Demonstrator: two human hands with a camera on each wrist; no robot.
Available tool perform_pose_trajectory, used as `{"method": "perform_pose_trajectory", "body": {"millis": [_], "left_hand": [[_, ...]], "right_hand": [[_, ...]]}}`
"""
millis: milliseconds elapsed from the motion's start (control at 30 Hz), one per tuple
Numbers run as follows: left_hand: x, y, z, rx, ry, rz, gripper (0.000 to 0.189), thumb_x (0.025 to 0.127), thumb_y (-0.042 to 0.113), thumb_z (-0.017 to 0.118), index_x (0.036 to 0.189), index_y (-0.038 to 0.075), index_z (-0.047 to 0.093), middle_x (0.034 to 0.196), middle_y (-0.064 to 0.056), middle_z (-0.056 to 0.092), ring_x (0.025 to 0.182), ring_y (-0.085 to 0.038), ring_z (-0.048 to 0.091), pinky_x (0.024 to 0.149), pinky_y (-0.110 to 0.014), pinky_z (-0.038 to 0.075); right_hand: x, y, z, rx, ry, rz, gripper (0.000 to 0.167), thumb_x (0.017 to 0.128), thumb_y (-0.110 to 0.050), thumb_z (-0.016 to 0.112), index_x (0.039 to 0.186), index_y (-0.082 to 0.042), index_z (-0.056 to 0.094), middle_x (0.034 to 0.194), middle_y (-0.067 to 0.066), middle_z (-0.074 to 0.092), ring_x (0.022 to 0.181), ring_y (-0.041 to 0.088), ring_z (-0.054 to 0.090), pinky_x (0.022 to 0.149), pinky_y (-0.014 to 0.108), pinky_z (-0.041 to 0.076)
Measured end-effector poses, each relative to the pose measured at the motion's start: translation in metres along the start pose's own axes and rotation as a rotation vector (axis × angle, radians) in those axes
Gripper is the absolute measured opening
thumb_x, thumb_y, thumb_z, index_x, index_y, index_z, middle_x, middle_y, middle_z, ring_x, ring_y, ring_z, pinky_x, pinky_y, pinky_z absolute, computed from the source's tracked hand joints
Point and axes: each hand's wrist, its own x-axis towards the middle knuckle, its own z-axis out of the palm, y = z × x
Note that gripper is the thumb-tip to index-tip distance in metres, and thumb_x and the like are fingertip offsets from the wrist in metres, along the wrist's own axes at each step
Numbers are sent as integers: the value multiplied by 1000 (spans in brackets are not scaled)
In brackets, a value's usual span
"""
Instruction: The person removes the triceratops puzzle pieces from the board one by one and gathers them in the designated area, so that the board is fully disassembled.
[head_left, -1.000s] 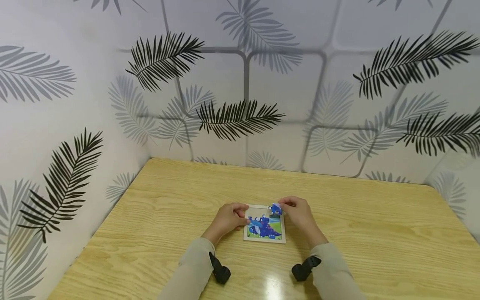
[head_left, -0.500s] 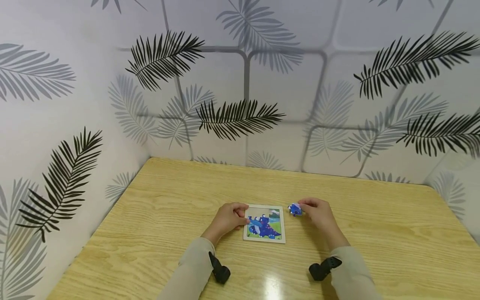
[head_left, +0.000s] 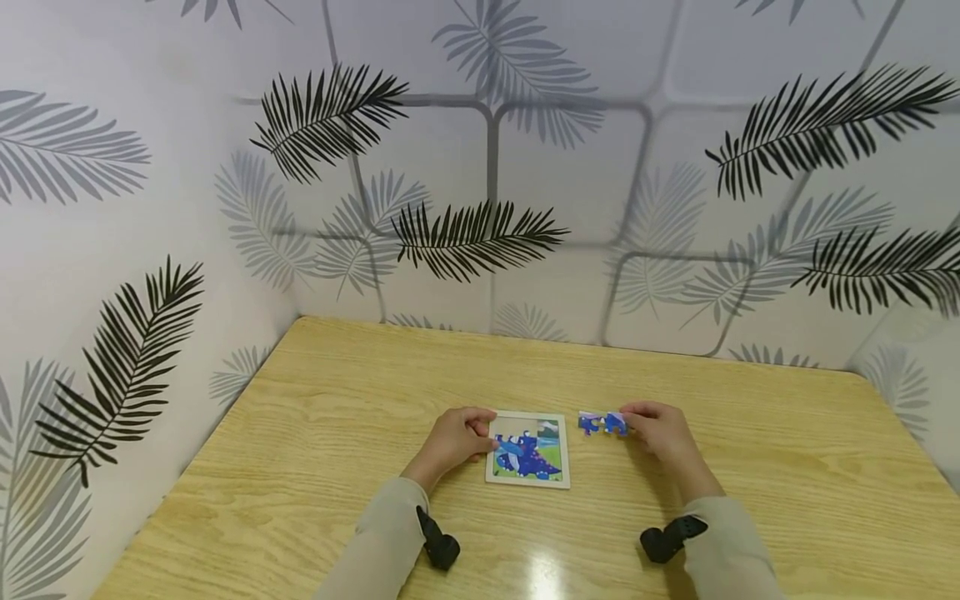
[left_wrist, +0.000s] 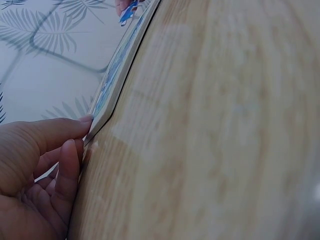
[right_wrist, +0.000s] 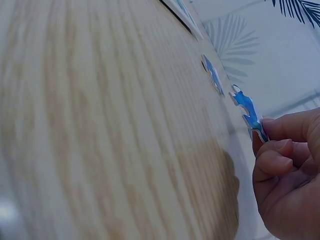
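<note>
A square dinosaur jigsaw puzzle in a pale tray lies on the table, its bare backing showing at the upper left. My left hand holds the tray's left edge between thumb and fingers; the left wrist view shows a fingertip on the tray's corner. My right hand, to the right of the tray, pinches a blue jigsaw piece between thumb and index finger. In the right wrist view that piece is tilted, above the table. Another blue jigsaw piece lies between it and the tray.
The wooden table reaches back to a wall with a leaf pattern. Black wrist cameras are strapped over both sleeves. Light reflects off the table in front of the tray.
My right hand has moved right, away from over the tray's upper right corner, carrying its jigsaw piece. The second piece on the table has come into view. My left hand stays on the tray.
</note>
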Motion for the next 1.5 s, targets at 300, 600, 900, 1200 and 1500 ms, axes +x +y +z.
{"method": "perform_pose_trajectory", "body": {"millis": [300,600,900,1200,1500], "left_hand": [[-2,0,0,1,0,15,40,77,2,76,115,3,65,79,-3,52,56,-11,46,50,-21,43],[-1,0,1,-3,1,2,40,78,3,76,116,4,65,79,-4,52,56,-12,47,50,-21,43],[0,1,-1,4,3,-11,39,78,3,76,116,5,65,80,-3,53,57,-12,47,51,-21,43],[0,1,0,10,10,-3,39,78,3,76,115,5,66,79,-3,52,57,-11,46,51,-21,44],[0,0,0,2,8,15,39,77,2,76,115,3,65,77,-3,52,56,-11,47,51,-21,43]], "right_hand": [[5,5,-4,-86,-5,26,21,93,-10,57,106,5,64,78,-1,56,67,13,47,55,25,41],[7,7,-3,-123,13,-4,21,94,-11,56,106,5,64,84,3,58,71,15,47,59,27,41],[10,8,-2,-85,16,23,24,94,-12,56,111,4,62,85,1,60,72,14,49,60,26,42],[8,12,-4,0,-5,20,26,94,-13,57,112,5,61,81,-6,58,70,9,49,58,23,41],[6,11,-6,35,-9,19,32,93,-15,59,117,6,58,80,-5,57,68,9,47,57,23,40]]}}
